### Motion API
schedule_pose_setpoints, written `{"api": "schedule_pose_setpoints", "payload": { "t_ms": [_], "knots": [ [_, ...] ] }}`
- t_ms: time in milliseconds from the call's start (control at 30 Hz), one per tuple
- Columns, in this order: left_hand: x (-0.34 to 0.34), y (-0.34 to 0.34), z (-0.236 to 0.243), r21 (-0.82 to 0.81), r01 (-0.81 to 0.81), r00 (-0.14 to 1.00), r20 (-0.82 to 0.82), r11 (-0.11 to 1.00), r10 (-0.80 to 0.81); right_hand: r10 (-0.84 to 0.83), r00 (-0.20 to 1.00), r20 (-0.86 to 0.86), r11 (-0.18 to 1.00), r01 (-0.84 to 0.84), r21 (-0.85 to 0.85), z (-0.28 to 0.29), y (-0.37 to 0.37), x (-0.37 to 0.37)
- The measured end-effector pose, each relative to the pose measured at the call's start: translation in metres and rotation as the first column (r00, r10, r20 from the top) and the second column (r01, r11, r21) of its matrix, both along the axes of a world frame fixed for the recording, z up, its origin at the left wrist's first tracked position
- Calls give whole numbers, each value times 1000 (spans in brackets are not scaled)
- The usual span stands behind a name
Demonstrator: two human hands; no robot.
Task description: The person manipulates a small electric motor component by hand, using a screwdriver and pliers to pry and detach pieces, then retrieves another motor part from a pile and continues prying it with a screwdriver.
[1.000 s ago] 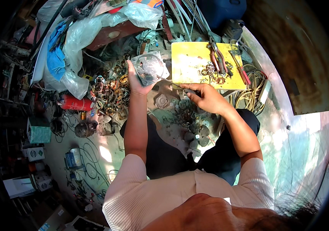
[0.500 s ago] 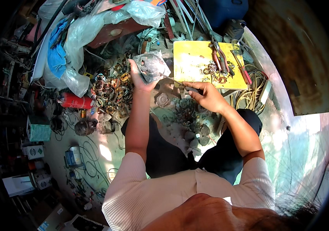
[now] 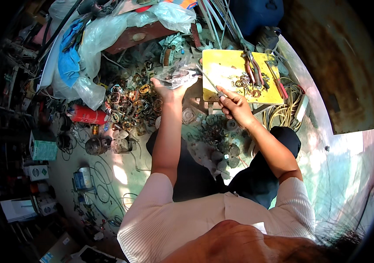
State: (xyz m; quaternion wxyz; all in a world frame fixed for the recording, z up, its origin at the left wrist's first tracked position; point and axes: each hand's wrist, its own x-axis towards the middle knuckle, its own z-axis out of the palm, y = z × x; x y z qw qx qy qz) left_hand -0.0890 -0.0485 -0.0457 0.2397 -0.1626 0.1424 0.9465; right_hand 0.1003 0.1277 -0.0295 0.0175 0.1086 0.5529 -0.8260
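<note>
Raised in front of my knees, my left hand (image 3: 171,92) is closed on a greyish square-framed fan (image 3: 176,79), tilted so that I see it mostly edge-on. My right hand (image 3: 236,106), just to the right, is wrapped round the handle of a screwdriver (image 3: 210,80). Its thin shaft slants up and left, its tip near the fan; I cannot tell whether they touch. Beyond my right hand stands a low yellow-topped table (image 3: 217,63). On it lie red-handled pliers (image 3: 252,70), another screwdriver with a red handle (image 3: 282,89) and several small metal parts (image 3: 241,82).
Copper-wound motor parts (image 3: 130,103) lie heaped left of my left forearm, with a red cylinder (image 3: 88,115) beside them. More dark parts (image 3: 215,131) cover the floor between my knees. A coiled yellowish cable (image 3: 283,109) rests right of the table. Clear plastic sheeting (image 3: 104,41) hangs at far left.
The fan has turned from showing its broad face to nearly edge-on and shifted slightly right. The screwdriver has swung steeper, its tip moving up and away from the fan's face.
</note>
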Motion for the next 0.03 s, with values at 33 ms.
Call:
{"api": "schedule_pose_setpoints", "payload": {
  "t_ms": [33],
  "knots": [
    [0,-2,1,-1,2,1000,0,1000,-2,-91,996,-5,994,91,-66,1,-3,-7]
  ]
}}
